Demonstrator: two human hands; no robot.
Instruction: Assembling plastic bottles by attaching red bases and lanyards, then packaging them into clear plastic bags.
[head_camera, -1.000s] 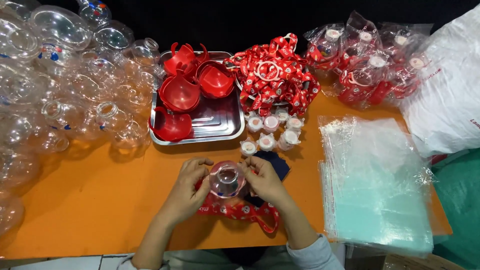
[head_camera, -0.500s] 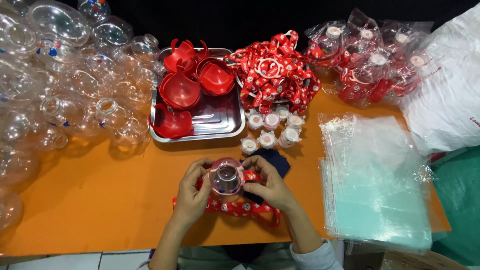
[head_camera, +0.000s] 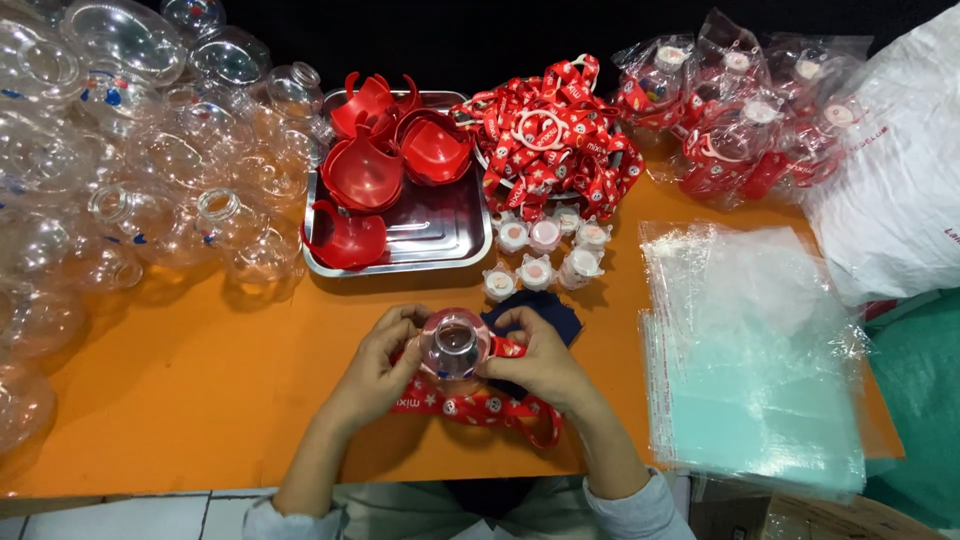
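Clearly the table is arranged like a small work line. At the far left lies a big heap of clear plastic bottles (head_camera: 130, 190), within reach of the left arm. Next to it stands a metal tray (head_camera: 440, 240) with red cup-shaped parts (head_camera: 365, 175), and just right of the tray is a pile of red straps (head_camera: 550, 130). In front of that pile stand small white caps (head_camera: 540, 255) in two short rows.

In the middle, near the table edge, the left hand (head_camera: 375, 375) and the right hand (head_camera: 545, 365) meet around one small clear bottle (head_camera: 455, 348). It is held just above the orange table (head_camera: 180, 400), its round opening facing up to the camera. Both hands pinch it from the sides, fingers curled in and thumbs on top, which seems to keep it steady. A red strap (head_camera: 480, 408) hangs under it onto the table, and a dark blue cloth (head_camera: 555, 312) lies behind the right hand.

To the right lies a stack of clear plastic bags (head_camera: 750, 360), and behind it are already bagged items (head_camera: 740, 110).
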